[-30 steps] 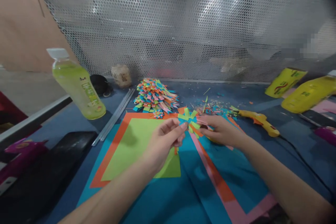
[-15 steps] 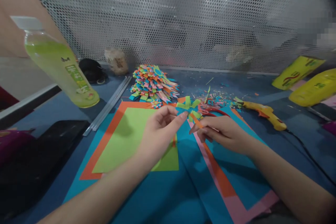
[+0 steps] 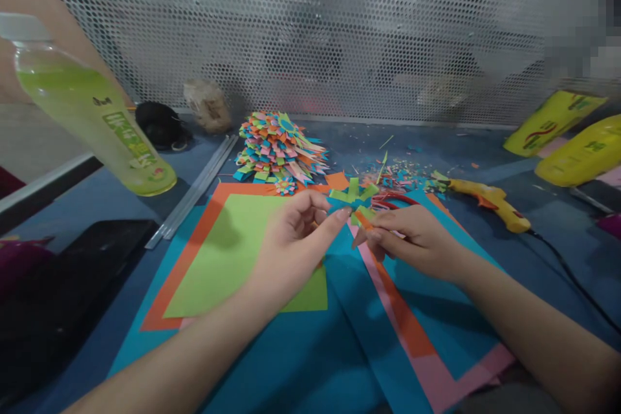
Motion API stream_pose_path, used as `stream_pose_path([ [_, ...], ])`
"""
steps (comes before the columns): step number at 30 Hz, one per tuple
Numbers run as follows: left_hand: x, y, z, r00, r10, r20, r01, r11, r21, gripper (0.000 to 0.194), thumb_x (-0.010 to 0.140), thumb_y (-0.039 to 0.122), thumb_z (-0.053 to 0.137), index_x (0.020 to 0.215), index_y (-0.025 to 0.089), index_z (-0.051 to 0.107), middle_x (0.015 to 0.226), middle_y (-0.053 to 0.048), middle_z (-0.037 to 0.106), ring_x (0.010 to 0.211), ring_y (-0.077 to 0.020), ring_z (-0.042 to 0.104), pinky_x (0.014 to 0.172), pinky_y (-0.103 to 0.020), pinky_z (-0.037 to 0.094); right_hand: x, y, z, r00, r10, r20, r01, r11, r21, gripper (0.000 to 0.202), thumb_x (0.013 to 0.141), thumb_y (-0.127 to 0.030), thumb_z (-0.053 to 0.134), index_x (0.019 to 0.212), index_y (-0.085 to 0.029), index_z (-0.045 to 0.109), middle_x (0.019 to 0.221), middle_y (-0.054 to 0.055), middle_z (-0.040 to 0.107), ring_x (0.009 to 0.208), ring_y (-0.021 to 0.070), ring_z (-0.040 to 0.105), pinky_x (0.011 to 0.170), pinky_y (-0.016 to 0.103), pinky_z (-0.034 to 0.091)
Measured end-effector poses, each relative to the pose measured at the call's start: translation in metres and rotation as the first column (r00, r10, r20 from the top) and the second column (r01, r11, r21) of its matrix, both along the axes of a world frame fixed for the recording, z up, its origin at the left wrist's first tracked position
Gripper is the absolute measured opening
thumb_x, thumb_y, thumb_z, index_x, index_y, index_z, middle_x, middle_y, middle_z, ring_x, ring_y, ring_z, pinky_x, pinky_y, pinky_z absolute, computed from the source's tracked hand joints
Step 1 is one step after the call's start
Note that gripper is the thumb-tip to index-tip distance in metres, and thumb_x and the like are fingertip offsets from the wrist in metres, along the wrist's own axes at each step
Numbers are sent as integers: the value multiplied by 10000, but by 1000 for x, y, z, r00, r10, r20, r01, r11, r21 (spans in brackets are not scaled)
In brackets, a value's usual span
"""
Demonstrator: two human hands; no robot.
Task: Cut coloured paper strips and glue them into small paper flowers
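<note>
together, a paper star (image 3: 353, 199) is pinched by the left hand (image 3: 295, 242) and the right hand (image 3: 412, 239), above coloured paper sheets (image 3: 233, 252) on the table (image 3: 111, 200).

both my forearms reach forward and meet over the desk (image 3: 121, 207). my left hand (image 3: 295, 242) curls, thumb and fingers pinched together. my right hand (image 3: 412, 240) faces it, fingers pinched too, fingertips nearly touching.
</note>
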State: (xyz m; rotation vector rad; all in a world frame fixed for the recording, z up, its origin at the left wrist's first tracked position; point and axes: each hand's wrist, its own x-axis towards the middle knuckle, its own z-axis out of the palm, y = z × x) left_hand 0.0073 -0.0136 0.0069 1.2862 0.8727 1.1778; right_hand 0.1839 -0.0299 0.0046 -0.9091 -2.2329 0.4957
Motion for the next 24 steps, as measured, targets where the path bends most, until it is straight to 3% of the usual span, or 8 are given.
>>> stream_pose_path([
  [4, 1, -2, 0, 1000, 8, 9, -8, 1000, -4, 181, 649, 242, 691, 595, 194, 526, 504, 56, 451, 470, -64, 389, 443, -186, 290, -1, -1, 0, 999, -39, -35, 39, 999, 13, 244, 883, -225, 456, 693, -172, 598, 534, -47, 596, 458, 45, 508, 461, 152, 353],
  [10, 0, -2, -2, 1000, -13, -17, 14, 998, 58, 161, 665, 261, 686, 625, 192, 546, 613, 24, 552, 555, -85, 472, 500, -200, 336, -7, -5, 0, 982, -165, -97, 163, 986, -34, 301, 879, -322, 451, 669, -162, 597, 468, -38, 564, 414, 66, 489, 426, 199, 347],
  [18, 0, -5, -4, 998, -35, -52, 40, 995, 90, 155, 696, 255, 658, 632, 201, 528, 564, 39, 498, 536, -85, 450, 495, -202, 333, -13, -9, 3, 964, -199, -178, 172, 972, -158, 364, 856, -317, 499, 522, -173, 483, 404, -52, 489, 370, 50, 439, 420, 189, 361],
  [24, 1, -5, -4, 998, -35, -49, 39, 996, 78, 153, 696, 257, 658, 637, 199, 530, 613, 24, 545, 560, -92, 478, 510, -208, 348, -11, -9, 2, 966, -196, -170, 173, 975, -136, 327, 843, -253, 517, 530, -166, 487, 433, -56, 478, 395, 44, 443, 449, 185, 371],
])
